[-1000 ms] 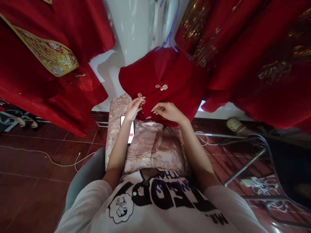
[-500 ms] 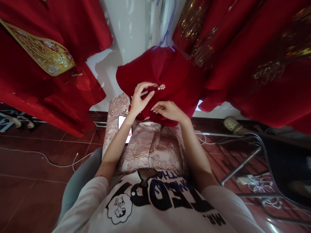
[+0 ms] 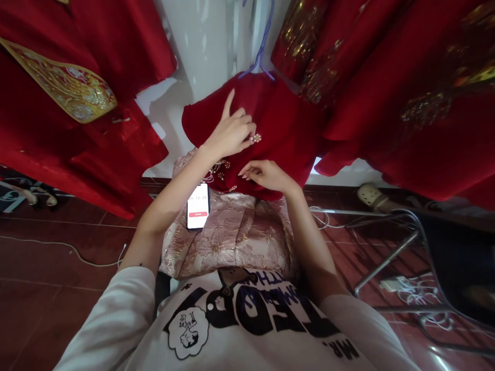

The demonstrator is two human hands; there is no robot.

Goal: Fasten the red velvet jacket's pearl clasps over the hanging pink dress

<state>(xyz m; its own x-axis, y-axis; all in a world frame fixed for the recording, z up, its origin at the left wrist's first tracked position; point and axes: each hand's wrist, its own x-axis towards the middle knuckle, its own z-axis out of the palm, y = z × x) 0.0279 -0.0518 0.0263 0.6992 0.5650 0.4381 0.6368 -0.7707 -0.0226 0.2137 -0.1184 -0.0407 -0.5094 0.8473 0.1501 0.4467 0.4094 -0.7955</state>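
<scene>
A plain dark-red garment hangs from a purple hanger, its lower part lying over my lap. My left hand is on its front, little finger raised. The thumb and nearest fingers of that hand pinch a flower-shaped beaded ornament; the fingers hide part of it. Lower down, my right hand rests against the red cloth with fingers loosely bent, slightly apart, and nothing visible in them. Beaded strands with small flowers lie on the garment's lower left, partly behind my left forearm.
A pink brocade cloth covers my lap, with a lit phone on it. Red garments with gold embroidery hang at both sides. To the right stand a metal-framed chair, tangled white cables and a clog.
My left hand has turned over the ornament, its fingers now closing on it and one finger lifted. The left forearm has swung outward, uncovering the phone. My right hand has hardly moved.
</scene>
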